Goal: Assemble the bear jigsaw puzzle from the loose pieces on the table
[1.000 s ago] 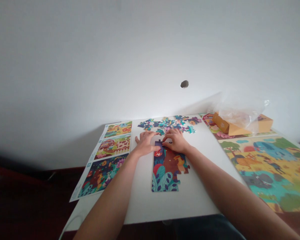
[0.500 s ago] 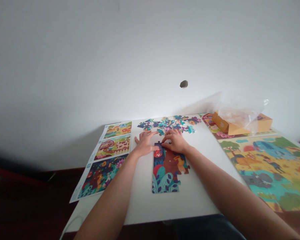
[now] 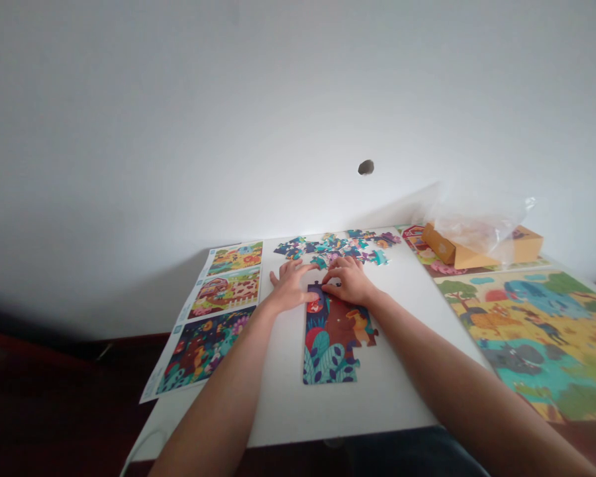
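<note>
A partly joined jigsaw puzzle point(image 3: 330, 338) lies flat on the white table, showing a brown bear, a smaller tan animal and teal leaves. Its right side has a stepped, knobbed edge. My left hand point(image 3: 291, 286) has its fingers spread, with the thumb resting on the puzzle's upper left part. Over the top edge, my right hand point(image 3: 350, 281) is bent with thumb and fingers close together on a dark puzzle piece point(image 3: 338, 285), mostly hidden by the hand. Loose puzzle pieces point(image 3: 345, 246) are heaped just beyond both hands.
On the left lies a sheet with three pictures point(image 3: 226, 291). To the right is a finished animal puzzle point(image 3: 541, 331). Behind it, a yellow box point(image 3: 524, 246) and a clear plastic bag point(image 3: 481, 222) sit on a farm puzzle point(image 3: 442, 267). A wall point(image 3: 298, 132) rises behind the table.
Almost nothing differs. Both hands keep their places at the puzzle's top, and the whole view has shifted very slightly.
</note>
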Motion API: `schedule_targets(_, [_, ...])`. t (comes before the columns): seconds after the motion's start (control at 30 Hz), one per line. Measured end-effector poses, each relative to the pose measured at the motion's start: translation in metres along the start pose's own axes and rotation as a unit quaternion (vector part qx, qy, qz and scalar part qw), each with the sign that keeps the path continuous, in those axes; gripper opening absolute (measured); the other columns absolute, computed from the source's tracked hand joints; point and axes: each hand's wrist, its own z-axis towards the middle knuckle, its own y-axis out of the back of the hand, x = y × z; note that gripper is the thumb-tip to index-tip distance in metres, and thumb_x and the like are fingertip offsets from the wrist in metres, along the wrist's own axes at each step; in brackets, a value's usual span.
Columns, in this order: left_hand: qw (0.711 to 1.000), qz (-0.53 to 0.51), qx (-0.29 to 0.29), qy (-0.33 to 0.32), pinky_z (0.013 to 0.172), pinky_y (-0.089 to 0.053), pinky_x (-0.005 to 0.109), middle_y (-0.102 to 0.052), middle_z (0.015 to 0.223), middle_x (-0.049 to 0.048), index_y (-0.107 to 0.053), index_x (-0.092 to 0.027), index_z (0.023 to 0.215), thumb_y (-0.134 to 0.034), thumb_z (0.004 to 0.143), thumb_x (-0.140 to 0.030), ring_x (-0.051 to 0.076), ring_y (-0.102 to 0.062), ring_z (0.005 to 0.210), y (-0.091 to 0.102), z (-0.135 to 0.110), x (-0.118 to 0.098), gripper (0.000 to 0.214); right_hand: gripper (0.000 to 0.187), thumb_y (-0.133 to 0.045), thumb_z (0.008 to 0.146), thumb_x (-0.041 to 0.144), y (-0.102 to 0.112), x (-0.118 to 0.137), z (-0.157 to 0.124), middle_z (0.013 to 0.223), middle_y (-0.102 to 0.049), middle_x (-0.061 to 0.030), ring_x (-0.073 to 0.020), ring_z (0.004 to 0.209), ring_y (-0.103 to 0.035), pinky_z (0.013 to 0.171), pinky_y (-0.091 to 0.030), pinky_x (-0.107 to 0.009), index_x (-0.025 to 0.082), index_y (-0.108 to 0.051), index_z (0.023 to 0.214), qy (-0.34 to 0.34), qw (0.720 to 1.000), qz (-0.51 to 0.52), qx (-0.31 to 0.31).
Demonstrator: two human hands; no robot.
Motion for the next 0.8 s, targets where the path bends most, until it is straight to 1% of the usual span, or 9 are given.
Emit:
schedule_targets(0.13, [1.0, 0.01, 0.008, -0.001, 0.109, -0.009, 0.076, -0.033, 0.156, 0.0064, -0.057, -0.041, 0.13, -0.078, 0.068, -0.039, 0.04, -0.018, 0.147, 0.0007, -0.0008, -0.0012, 0.066, 0.015, -0.07, 0.085, 0.041, 0.0003, -0.0003, -0.0003, 0.109, -0.058, -0.0056, -0.026, 0.109, -0.048, 0.101, -0.031, -0.048, 0.03, -0.077, 0.093, -0.001, 1.0, 0.002, -0.003])
schedule_targets(0.23, [1.0, 0.021, 0.021, 0.001, 0.109, -0.01, 0.077, -0.031, 0.157, 0.0044, -0.065, -0.04, 0.119, -0.077, 0.069, -0.038, 0.041, -0.017, 0.147, 0.0018, -0.0013, -0.0035, 0.051, 0.014, -0.066, 0.087, 0.033, 0.0007, -0.0015, 0.0003, 0.109, -0.059, -0.0061, -0.0262, 0.109, -0.048, 0.101, -0.03, -0.048, 0.029, -0.077, 0.095, -0.009, 1.0, 0.011, -0.019])
schedule_targets(0.33, [0.999, 0.03, 0.027, 0.005, 0.109, -0.011, 0.077, -0.032, 0.156, 0.0035, -0.069, -0.038, 0.11, -0.077, 0.069, -0.038, 0.042, -0.017, 0.147, 0.0025, -0.0013, -0.005, 0.042, 0.022, -0.062, 0.085, 0.022, 0.0017, -0.002, 0.0006, 0.108, -0.059, -0.0064, -0.0264, 0.109, -0.048, 0.1, -0.031, -0.047, 0.03, -0.075, 0.1, -0.012, 0.999, 0.028, -0.036])
schedule_targets(0.4, [0.999, 0.032, 0.024, 0.004, 0.108, -0.011, 0.077, -0.033, 0.156, 0.0043, -0.07, -0.038, 0.109, -0.077, 0.07, -0.038, 0.041, -0.018, 0.147, 0.0025, -0.001, -0.0053, 0.04, 0.03, -0.058, 0.081, 0.014, 0.0027, -0.0013, 0.0003, 0.108, -0.059, -0.0063, -0.026, 0.108, -0.049, 0.099, -0.032, -0.046, 0.03, -0.076, 0.101, 0.0, 0.999, 0.034, -0.037])
schedule_targets(0.47, [0.999, 0.033, 0.023, 0.001, 0.108, -0.011, 0.078, -0.032, 0.156, 0.0051, -0.069, -0.038, 0.109, -0.077, 0.07, -0.038, 0.041, -0.018, 0.147, 0.0024, -0.0008, -0.0055, 0.04, 0.035, -0.055, 0.078, 0.009, 0.0035, -0.0001, -0.0003, 0.106, -0.06, -0.0057, -0.0254, 0.106, -0.049, 0.099, -0.032, -0.046, 0.03, -0.077, 0.095, 0.02, 0.999, 0.033, -0.022])
schedule_targets(0.53, [0.999, 0.034, 0.024, 0.0, 0.107, -0.011, 0.078, -0.032, 0.156, 0.0052, -0.069, -0.038, 0.109, -0.077, 0.07, -0.038, 0.041, -0.018, 0.147, 0.0026, -0.0008, -0.0062, 0.04, 0.036, -0.054, 0.076, 0.007, 0.0039, 0.0011, -0.0008, 0.104, -0.06, -0.0051, -0.025, 0.105, -0.049, 0.099, -0.031, -0.046, 0.029, -0.078, 0.089, 0.033, 0.999, 0.032, -0.003])
schedule_targets(0.57, [0.999, 0.035, 0.025, 0.001, 0.107, -0.011, 0.078, -0.032, 0.156, 0.0052, -0.069, -0.037, 0.109, -0.077, 0.07, -0.038, 0.041, -0.018, 0.147, 0.0027, -0.0008, -0.0066, 0.04, 0.036, -0.054, 0.075, 0.007, 0.004, 0.0015, -0.0008, 0.104, -0.061, -0.0051, -0.0249, 0.105, -0.049, 0.099, -0.031, -0.046, 0.029, -0.078, 0.09, 0.036, 0.999, 0.034, 0.001])
schedule_targets(0.67, [0.999, 0.036, 0.027, 0.001, 0.107, -0.012, 0.078, -0.033, 0.156, 0.0054, -0.069, -0.036, 0.109, -0.076, 0.07, -0.039, 0.042, -0.019, 0.146, 0.0031, -0.001, -0.0074, 0.039, 0.037, -0.054, 0.075, 0.008, 0.004, 0.0015, -0.0006, 0.105, -0.061, -0.0058, -0.0248, 0.105, -0.05, 0.099, -0.032, -0.045, 0.028, -0.078, 0.095, 0.04, 0.998, 0.041, -0.011])
schedule_targets(0.8, [0.999, 0.032, 0.028, -0.002, 0.107, -0.011, 0.079, -0.034, 0.155, 0.0054, -0.069, -0.037, 0.108, -0.076, 0.07, -0.039, 0.042, -0.019, 0.146, 0.003, -0.001, -0.0071, 0.039, 0.036, -0.054, 0.072, 0.005, 0.0036, 0.0006, -0.0003, 0.102, -0.062, -0.0055, -0.0239, 0.102, -0.051, 0.096, -0.035, -0.042, 0.027, -0.079, 0.086, 0.053, 0.997, 0.056, -0.003])
